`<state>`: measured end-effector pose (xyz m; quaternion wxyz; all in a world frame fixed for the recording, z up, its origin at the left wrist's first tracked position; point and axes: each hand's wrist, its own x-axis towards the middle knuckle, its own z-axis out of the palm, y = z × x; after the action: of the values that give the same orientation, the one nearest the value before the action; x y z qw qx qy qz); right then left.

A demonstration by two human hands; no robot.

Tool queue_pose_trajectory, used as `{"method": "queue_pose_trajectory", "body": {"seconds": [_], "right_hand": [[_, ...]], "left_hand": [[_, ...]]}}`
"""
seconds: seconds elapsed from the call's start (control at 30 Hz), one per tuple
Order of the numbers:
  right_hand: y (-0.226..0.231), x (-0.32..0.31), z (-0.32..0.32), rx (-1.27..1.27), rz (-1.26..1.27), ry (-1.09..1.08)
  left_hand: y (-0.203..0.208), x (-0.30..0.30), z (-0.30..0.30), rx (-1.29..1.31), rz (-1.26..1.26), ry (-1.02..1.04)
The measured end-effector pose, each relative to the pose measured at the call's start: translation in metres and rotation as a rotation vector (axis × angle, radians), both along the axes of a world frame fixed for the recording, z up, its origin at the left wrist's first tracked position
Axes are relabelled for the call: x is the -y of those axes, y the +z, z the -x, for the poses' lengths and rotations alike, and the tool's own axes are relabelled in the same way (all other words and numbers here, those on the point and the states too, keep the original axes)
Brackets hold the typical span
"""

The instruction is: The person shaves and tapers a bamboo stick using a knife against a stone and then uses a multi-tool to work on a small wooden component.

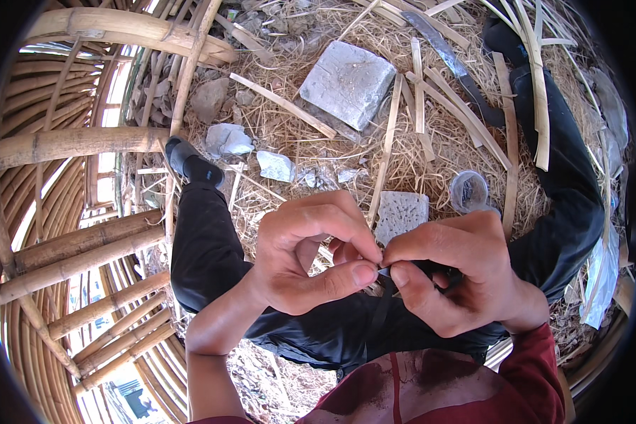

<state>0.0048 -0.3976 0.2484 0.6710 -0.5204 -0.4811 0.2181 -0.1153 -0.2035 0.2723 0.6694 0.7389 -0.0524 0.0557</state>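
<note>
Both grips pinched: left hand (304, 251) and right hand (452, 272) meet fingertip to fingertip on a small dark strip (384, 271) above the lap. Beyond: grey textured block (401, 214), clear plastic cup (468, 190), split bamboo strips (387, 148), large grey stone (348, 83) on straw.

Person's own body, head view: bare left hand (311, 254) and bare right hand (459, 272), no gloves, rings or watch visible; left forearm uncovered. Dark red top at 6 o'clock, with a dark red sleeve (537, 367) ending at the right wrist. Black trousers (205, 247) cover both legs, and a dark sock with grey toe (191, 162) shows at 10 o'clock.
</note>
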Motion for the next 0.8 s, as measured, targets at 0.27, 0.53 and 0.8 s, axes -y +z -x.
{"method": "queue_pose_trajectory", "body": {"seconds": [0.27,0.53,0.8], "right_hand": [[-0.0004,-0.0012,0.0011,0.005,0.001,0.001],[-0.0017,-0.0008,0.0010,0.001,-0.018,0.018],[-0.0051,-0.0038,0.0052,0.006,-0.066,-0.043]], "left_hand": [[-0.0004,-0.0006,0.0018,-0.026,0.031,-0.004],[-0.0005,0.0000,0.0027,-0.044,0.064,-0.025],[-0.0004,-0.0003,0.0020,-0.068,0.097,-0.057]]}}
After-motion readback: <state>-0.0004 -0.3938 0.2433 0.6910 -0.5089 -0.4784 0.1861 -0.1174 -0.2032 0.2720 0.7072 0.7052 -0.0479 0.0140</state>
